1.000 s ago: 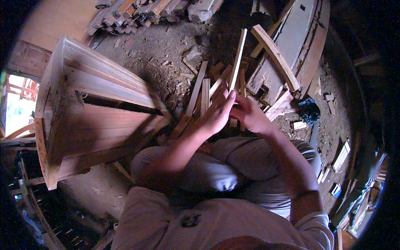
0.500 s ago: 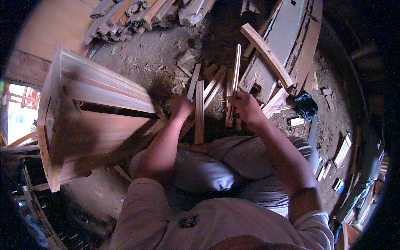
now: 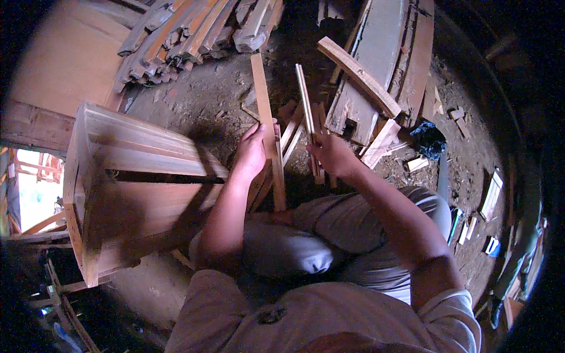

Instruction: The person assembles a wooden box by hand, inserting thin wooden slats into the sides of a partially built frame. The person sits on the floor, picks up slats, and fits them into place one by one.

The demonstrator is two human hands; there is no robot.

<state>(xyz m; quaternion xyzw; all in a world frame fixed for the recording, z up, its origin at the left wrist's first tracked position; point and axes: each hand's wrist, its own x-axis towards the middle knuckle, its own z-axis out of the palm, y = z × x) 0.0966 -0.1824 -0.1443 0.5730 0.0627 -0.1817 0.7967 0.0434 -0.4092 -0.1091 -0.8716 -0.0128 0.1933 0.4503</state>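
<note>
My left hand (image 3: pixel 252 150) is closed around a flat wooden strip (image 3: pixel 261 88), which points up and away from me. To its right, my right hand (image 3: pixel 333 155) grips thin wooden strips (image 3: pixel 302 94), held side by side and nearly upright in the picture. Just below my left hand another wooden batten (image 3: pixel 278 191) reaches down toward my folded legs. Between my hands, several short wood pieces (image 3: pixel 292 126) lie on the ground. Left of my left arm stands a tapered wooden box (image 3: pixel 153 197) of planks, with a dark gap between two boards.
Stacked timber (image 3: pixel 188 35) lies at the far left-centre. Wide boards (image 3: pixel 371 47) lie at the far right, a curved wooden piece (image 3: pixel 359 76) across them. A dark plastic bag (image 3: pixel 428 141) and wood offcuts (image 3: pixel 489 197) are on the dirt floor (image 3: pixel 176 112) to the right.
My left hand has lifted its wooden strip, which now shows at greater length. The right hand's strips have shifted left and tilted leftward. The whole view has turned slightly.
</note>
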